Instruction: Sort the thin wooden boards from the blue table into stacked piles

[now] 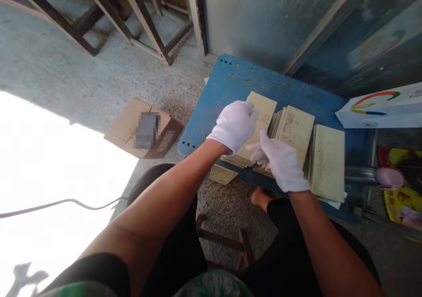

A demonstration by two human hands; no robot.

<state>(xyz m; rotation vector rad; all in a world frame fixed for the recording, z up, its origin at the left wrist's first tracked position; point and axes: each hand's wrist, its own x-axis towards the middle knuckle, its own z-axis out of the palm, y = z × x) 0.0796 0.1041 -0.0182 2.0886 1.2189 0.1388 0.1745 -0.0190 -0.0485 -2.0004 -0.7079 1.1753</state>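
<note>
Both my hands wear white gloves. My left hand [235, 124] lies curled over the top of a leaning stack of thin pale wooden boards [263, 112] on a blue platform [227, 90], gripping the top board. My right hand [280, 163] is closed on the near edges of the boards in the middle stack [295, 128], thumb pointing left. A third stack of boards [329, 161] stands on edge to the right. One small loose board [222, 174] sticks out under the near edge of the stacks.
A flattened cardboard box [143, 128] lies on the concrete floor to the left, with a dark cable [66, 202] across a sunlit patch. Wooden frames [138, 16] lean at the back. A white printed bag [382, 108] and colourful items [402, 187] sit at right. A small wooden stool [224, 240] is between my legs.
</note>
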